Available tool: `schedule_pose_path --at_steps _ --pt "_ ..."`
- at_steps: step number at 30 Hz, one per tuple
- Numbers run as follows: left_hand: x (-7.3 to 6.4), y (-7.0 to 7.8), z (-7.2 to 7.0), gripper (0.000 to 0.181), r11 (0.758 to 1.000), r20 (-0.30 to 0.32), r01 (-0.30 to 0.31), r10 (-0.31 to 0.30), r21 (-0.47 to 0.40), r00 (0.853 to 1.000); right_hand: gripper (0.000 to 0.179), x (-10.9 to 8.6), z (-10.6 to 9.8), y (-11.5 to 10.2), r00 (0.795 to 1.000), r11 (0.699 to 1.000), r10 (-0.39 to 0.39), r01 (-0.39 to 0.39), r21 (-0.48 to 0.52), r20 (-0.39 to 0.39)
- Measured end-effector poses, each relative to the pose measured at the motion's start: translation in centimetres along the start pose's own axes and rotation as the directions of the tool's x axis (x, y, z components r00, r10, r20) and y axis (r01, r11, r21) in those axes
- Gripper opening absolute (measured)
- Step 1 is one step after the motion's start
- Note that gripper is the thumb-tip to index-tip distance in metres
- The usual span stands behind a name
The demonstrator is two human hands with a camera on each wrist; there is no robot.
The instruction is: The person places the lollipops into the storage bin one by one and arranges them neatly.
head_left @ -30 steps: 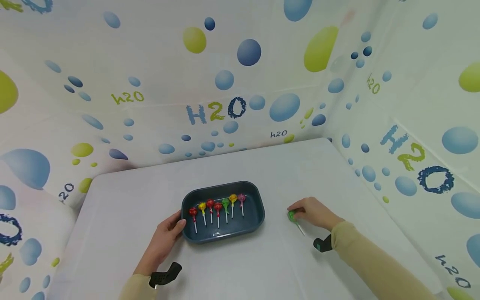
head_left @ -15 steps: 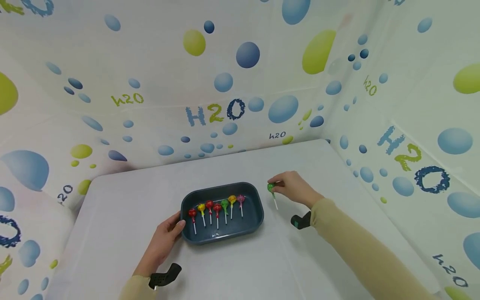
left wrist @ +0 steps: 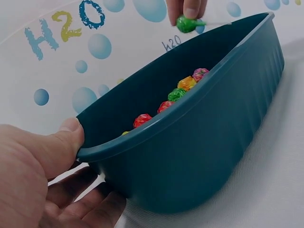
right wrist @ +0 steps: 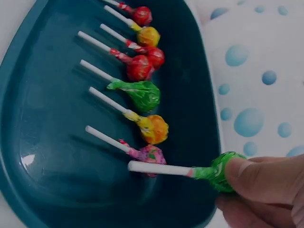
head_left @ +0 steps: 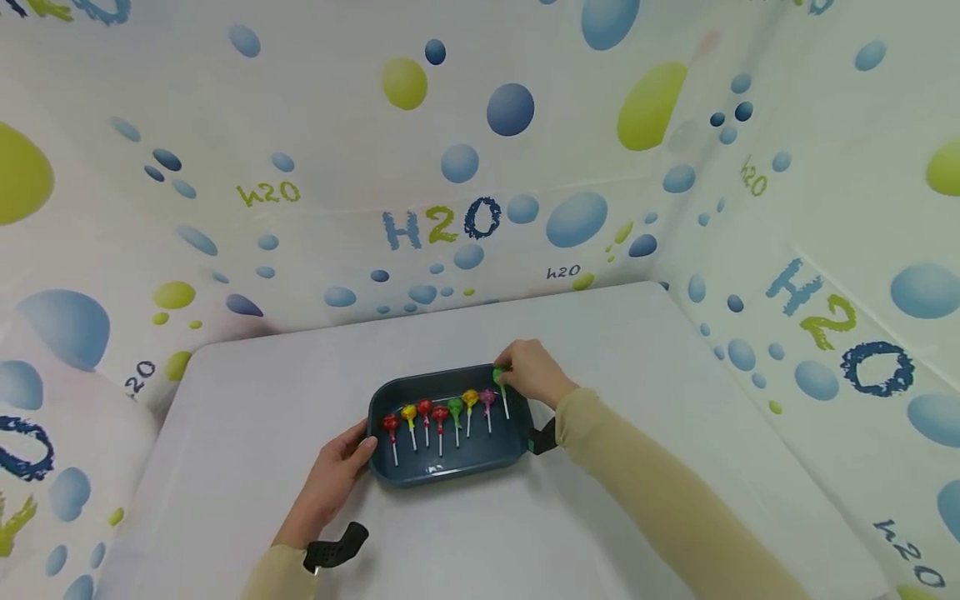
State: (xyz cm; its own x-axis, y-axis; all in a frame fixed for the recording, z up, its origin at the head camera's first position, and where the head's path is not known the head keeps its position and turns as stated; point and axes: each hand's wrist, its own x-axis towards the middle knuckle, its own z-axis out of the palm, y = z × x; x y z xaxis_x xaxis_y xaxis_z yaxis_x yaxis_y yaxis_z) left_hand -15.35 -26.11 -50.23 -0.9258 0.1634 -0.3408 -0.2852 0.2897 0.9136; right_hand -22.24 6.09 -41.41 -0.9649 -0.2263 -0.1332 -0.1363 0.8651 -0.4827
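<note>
My right hand (head_left: 536, 372) pinches a green lollipop (right wrist: 222, 171) by its wrapped head, over the right end of a dark teal tray (head_left: 450, 471). In the right wrist view its white stick points left across the pink lollipop (right wrist: 151, 156). My left hand (head_left: 339, 468) grips the tray's left end, thumb on the rim and fingers beneath the outer wall, as the left wrist view shows. Inside the tray lies a row of several wrapped lollipops: red (head_left: 392, 423), yellow (head_left: 408, 412), another green one (head_left: 455, 406), orange-yellow (head_left: 470, 398) and pink, sticks toward me.
The tray stands on a white-covered table (head_left: 285, 400). Behind and to the right hang white sheets (head_left: 337, 167) printed with blue and green drops and H2O lettering. A black strap device sits on each wrist, the left one (head_left: 335, 547) above the table.
My right hand has lifted the green lollipop off the table on the right and carried it left over the tray. My left hand stays on the tray's end.
</note>
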Motion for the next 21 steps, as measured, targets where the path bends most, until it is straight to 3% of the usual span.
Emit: schedule_pose_path --at_steps 6,13,16,21 --pt "0.1 0.1 -0.1 0.06 1.0 0.008 -0.007 0.007 -0.013 1.0 0.024 0.3 0.9 -0.7 0.999 0.992 0.033 -0.03 -0.12 0.025" --pt "0.0 0.1 -0.1 0.059 1.0 -0.006 0.001 -0.001 0.0 1.0 0.005 0.5 2.3 -1.1 0.999 0.969 -0.011 0.019 -0.248 0.034" --pt "0.0 0.1 -0.1 0.059 1.0 -0.008 0.002 -0.001 0.006 1.0 0.011 0.8 2.7 -1.1 0.999 0.961 -0.012 0.023 -0.276 0.041" --pt "0.0 0.0 -0.1 0.059 1.0 -0.013 0.008 -0.008 0.01 1.0 0.005 1.3 3.3 -1.0 0.998 0.955 0.008 0.01 -0.296 0.061"
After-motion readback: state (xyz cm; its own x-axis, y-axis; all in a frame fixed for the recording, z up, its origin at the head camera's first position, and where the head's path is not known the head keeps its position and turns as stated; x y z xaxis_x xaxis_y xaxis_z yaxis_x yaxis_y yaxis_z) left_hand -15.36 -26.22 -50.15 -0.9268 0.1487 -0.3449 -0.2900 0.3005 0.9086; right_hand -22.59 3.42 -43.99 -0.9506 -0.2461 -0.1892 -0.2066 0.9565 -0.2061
